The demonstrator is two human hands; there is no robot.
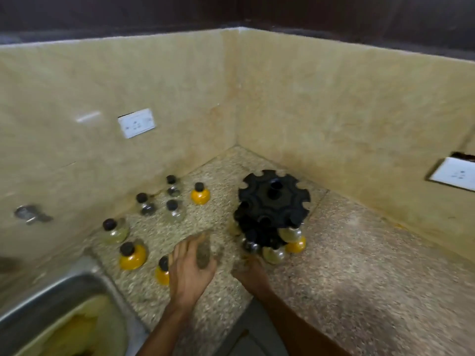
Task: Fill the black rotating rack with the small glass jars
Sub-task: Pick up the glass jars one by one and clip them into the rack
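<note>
In the head view we see the black rack (273,209) right of centre on the speckled counter (359,265), a few jars (295,244) in its lower tier. Our left hand (191,268) grips a dark jar (203,254) at centre. Our right hand (250,272) is blurred; we cannot tell its grasp. Loose jars (132,255) stand at left.

The left hand (191,265) is smeared by motion blur, so the dark jar (203,253) gripped in it is seen only as a brownish streak and its cap cannot be made out. The right hand (250,272) is equally blurred at the foot of the black rack (272,201), and whether anything is held in it cannot be told. The sink (51,299) is cut off by the left and bottom edges, and the yellow jar (162,274) is partly hidden behind the left hand.
</note>
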